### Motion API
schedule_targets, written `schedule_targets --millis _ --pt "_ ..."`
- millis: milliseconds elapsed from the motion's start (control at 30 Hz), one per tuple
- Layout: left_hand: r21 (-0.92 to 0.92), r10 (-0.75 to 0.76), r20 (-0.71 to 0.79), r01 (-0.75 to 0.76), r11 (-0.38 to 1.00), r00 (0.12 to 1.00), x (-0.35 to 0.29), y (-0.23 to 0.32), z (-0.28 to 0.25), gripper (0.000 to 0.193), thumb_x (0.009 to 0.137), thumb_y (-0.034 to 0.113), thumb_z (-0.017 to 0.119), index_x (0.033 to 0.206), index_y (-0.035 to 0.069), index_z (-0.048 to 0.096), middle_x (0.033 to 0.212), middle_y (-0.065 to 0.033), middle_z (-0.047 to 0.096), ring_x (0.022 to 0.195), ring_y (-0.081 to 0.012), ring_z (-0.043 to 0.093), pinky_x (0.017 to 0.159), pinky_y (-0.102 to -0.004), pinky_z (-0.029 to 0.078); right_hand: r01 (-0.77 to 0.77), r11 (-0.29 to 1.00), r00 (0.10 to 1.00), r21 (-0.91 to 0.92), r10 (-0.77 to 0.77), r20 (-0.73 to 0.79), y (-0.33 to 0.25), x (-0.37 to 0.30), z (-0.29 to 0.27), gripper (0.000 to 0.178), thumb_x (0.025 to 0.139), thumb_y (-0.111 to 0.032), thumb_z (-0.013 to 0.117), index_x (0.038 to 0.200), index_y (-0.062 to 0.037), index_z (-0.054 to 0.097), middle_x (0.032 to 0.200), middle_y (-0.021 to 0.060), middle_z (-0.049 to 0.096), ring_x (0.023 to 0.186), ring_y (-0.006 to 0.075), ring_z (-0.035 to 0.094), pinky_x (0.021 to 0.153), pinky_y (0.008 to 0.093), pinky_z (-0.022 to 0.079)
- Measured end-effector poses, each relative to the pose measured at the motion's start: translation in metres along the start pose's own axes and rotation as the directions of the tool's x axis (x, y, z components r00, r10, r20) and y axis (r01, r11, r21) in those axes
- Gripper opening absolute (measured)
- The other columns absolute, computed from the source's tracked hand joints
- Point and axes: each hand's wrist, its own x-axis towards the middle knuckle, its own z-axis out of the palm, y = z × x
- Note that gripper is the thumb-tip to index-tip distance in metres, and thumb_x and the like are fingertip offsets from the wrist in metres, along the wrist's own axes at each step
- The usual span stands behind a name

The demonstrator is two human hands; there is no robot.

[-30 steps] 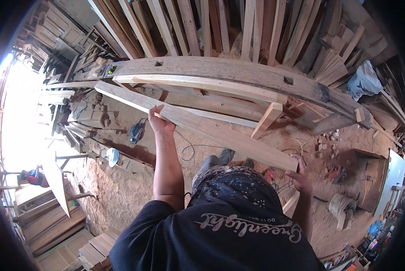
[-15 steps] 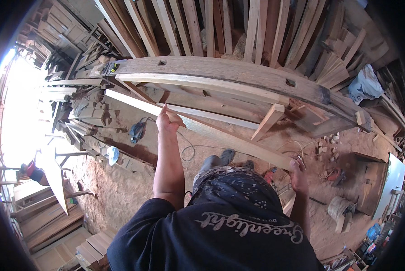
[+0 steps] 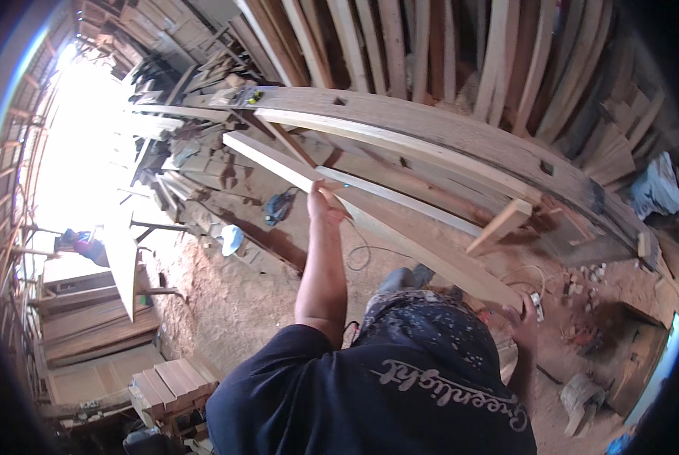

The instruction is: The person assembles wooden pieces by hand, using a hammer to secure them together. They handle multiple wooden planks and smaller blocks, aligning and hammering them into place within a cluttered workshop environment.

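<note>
A long, pale wooden board [image 3: 423, 244] slants across in front of me, its far end up to the left and its near end low on the right. My left hand [image 3: 326, 203] is closed around it partway along, gripping its edge. At the near right end, my right hand [image 3: 523, 317] holds the board with fingers at its tip. Beyond the board, a pale wooden frame [image 3: 400, 149] leans along the long, weathered bench beam [image 3: 445, 120]. A short wooden leg [image 3: 500, 226] juts from the frame toward me, near the board.
Upright planks [image 3: 392, 53] stand behind the bench. A blue power tool [image 3: 279, 206] with a cord lies on the dirt floor at left. Stacked lumber [image 3: 174, 385] sits lower left. A wooden box [image 3: 636, 356] and a white bag [image 3: 655, 186] are at right. Another person [image 3: 89, 246] is far left.
My view has swung left, so the bench, board and floor things appear farther right and slightly lower. Both hands keep hold of the board; the right fingers look more spread at its end.
</note>
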Motion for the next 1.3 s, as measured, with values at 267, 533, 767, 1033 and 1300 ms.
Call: schedule_targets --millis 267,533,767,1033,1300 --pt "-0.156 -0.041 0.107 0.058 0.986 0.993 0.042 0.001 -0.053 0.050 0.090 0.023 0.064 0.136 0.006 0.053 0.132 -0.0170 0.062 0.124 -0.0407 0.058 0.114 -0.0603 0.042 -0.018 0.973 0.991 -0.230 -0.014 -0.136 -0.011 0.005 0.021 0.082 0.084 -0.060 0.082 0.129 0.0038 0.058 0.113 0.0233 0.068 0.108 0.0348 0.068 0.093 0.0432 0.053" --pt "0.108 0.081 -0.202 -0.060 0.992 0.976 0.057 -0.016 -0.039 0.062 0.082 0.006 0.079 0.133 0.004 0.045 0.123 -0.0155 0.056 0.114 -0.0333 0.059 0.100 -0.0524 0.051 -0.439 0.886 0.896 -0.148 0.418 -0.152 0.023 0.002 0.034 0.081 0.090 -0.058 0.078 0.135 0.0065 0.060 0.121 0.0269 0.068 0.108 0.0356 0.070 0.089 0.0447 0.055" --pt "0.196 0.048 -0.291 0.011 0.980 0.956 0.048 -0.038 -0.028 0.063 0.081 0.020 0.091 0.129 -0.005 0.059 0.114 -0.0162 0.069 0.093 -0.0304 0.069 0.084 -0.0472 0.058 -0.531 0.845 0.837 0.065 0.535 -0.115 0.046 0.011 0.024 0.079 0.095 -0.058 0.072 0.143 0.0013 0.049 0.112 0.0179 0.068 0.072 0.0220 0.072 0.057 0.0310 0.057" --pt "0.190 0.089 -0.128 -0.064 0.980 0.988 0.077 -0.054 -0.011 0.052 0.086 0.040 0.087 0.115 0.000 0.069 0.106 -0.0112 0.073 0.089 -0.0235 0.069 0.070 -0.0398 0.052 -0.414 0.665 0.824 0.622 0.563 -0.054 -0.016 0.029 -0.002 0.061 0.103 -0.056 0.062 0.134 -0.0040 0.057 0.108 0.0106 0.069 0.090 0.0210 0.070 0.079 0.0377 0.060" --pt "0.105 -0.128 0.069 0.121 0.987 0.989 0.115 -0.067 -0.039 0.035 0.090 0.048 0.081 0.108 0.021 0.069 0.092 0.0029 0.070 0.071 -0.0182 0.061 0.055 -0.0371 0.040 -0.221 0.464 0.948 0.858 0.307 0.078 -0.055 0.040 -0.022 0.038 0.106 -0.030 0.062 0.132 -0.0025 0.060 0.123 0.0132 0.070 0.114 0.0274 0.069 0.101 0.0476 0.057"
